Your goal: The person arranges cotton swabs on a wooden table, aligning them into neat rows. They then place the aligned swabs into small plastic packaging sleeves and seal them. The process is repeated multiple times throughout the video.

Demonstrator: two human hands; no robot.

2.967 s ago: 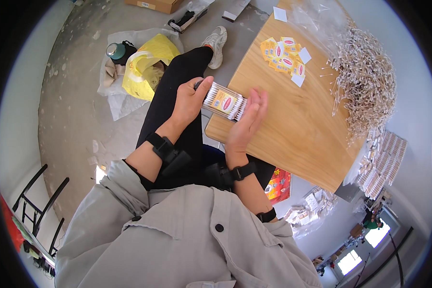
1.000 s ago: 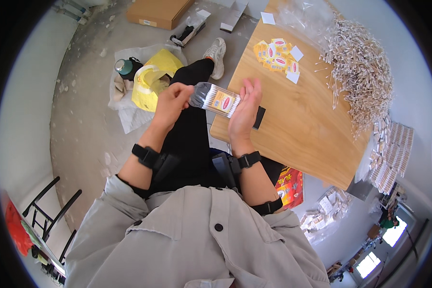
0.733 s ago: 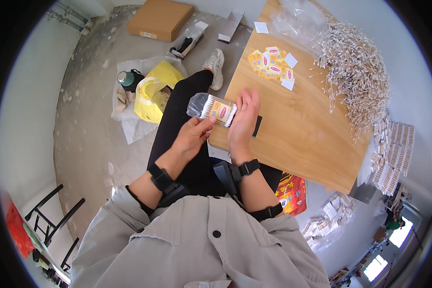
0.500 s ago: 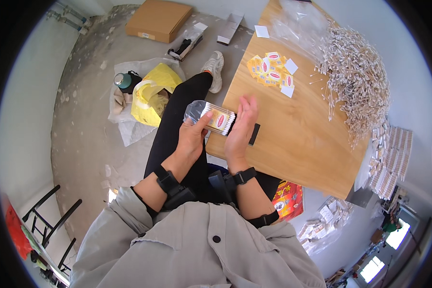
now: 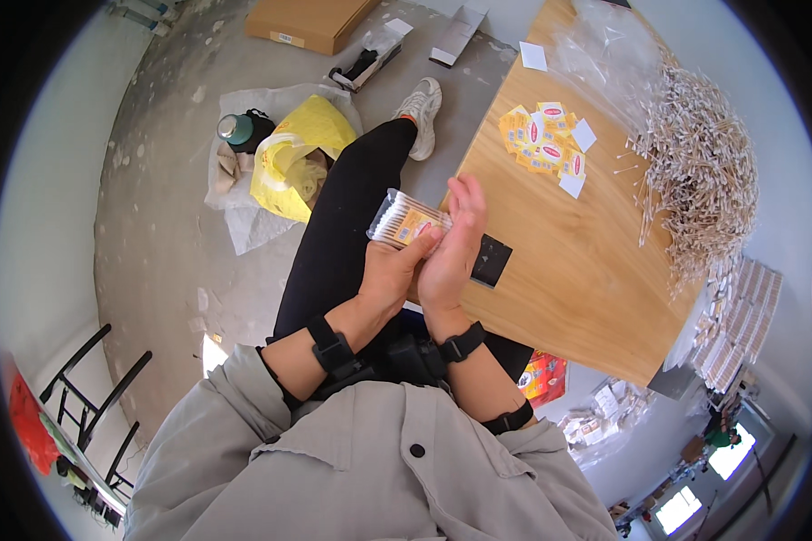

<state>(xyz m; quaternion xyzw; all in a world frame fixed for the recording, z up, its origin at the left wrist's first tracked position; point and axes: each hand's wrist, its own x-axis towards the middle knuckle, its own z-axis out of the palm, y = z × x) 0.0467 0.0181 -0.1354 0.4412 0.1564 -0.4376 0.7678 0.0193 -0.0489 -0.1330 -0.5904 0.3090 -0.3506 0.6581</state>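
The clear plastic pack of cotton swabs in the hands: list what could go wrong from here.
1. The clear plastic pack of cotton swabs sits over the lap, off the wooden table; if the left hand or right hand slips, it could drop to the dusty concrete floor.
2. Hard pressing might bend swabs or split the wrap.

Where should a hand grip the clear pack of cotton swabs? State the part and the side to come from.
Probably across the two long sides of the pack of cotton swabs, near its middle, coming from the free end that juts out over the leg. The pack is flat and oblong, and the left hand and right hand already cover the near end.
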